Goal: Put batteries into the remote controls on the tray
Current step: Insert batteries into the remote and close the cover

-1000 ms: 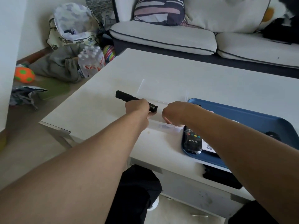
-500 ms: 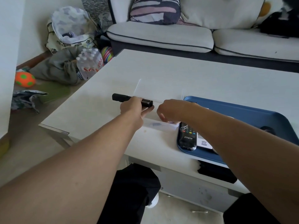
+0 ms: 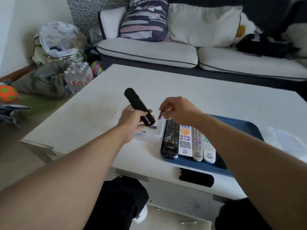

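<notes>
A home living room: a cushioned white sofa with a striped pillow stands beyond the low white worktop, toy balls and bottled water on the floor.

Bright, soft daylight, faint shadows, slight overall softness, and wide-angle bending at the edges.
</notes>
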